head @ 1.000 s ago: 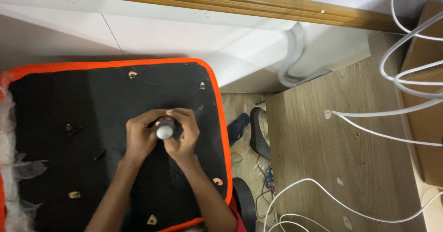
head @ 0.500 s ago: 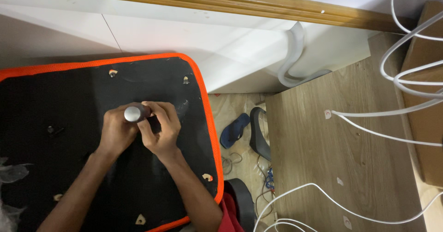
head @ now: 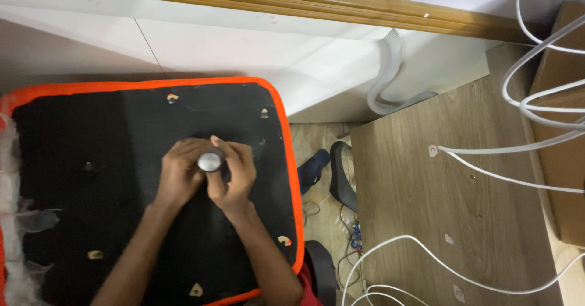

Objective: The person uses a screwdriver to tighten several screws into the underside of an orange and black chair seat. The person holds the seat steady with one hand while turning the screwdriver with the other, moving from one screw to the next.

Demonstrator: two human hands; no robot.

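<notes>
Both hands met over the middle of a black padded panel (head: pixel 91 221) edged in orange piping, which lay flat and looked like the underside of a seat cushion. The left hand (head: pixel 180 178) and the right hand (head: pixel 234 175) were wrapped together around a short upright tool with a rounded silver cap (head: pixel 210 160); the fingers of each hand curled tight about its dark body, so only the shiny top showed between them. The tool stood roughly at the centre of the panel, its lower end hidden under the knuckles, so I could not tell what it pressed on.

Small pale fittings dotted the panel near its edges, one (head: pixel 173 98) up by the far side and another (head: pixel 284 240) close to the right-hand piping. A dark little screw or stud (head: pixel 89 167) sat well apart from the hands, off to the left. Crumpled clear plastic wrap (head: pixel 24 221) clung to the panel's left edge.

To the right stood a wood-grain board (head: pixel 426 221) with white cables (head: pixel 536 93) looping across it. Between board and panel, down on the floor, lay a blue sandal (head: pixel 314 167) beside a black curved piece (head: pixel 341 178). A white wall panel (head: pixel 244 44) ran behind, topped by a wooden moulding (head: pixel 304 1)
</notes>
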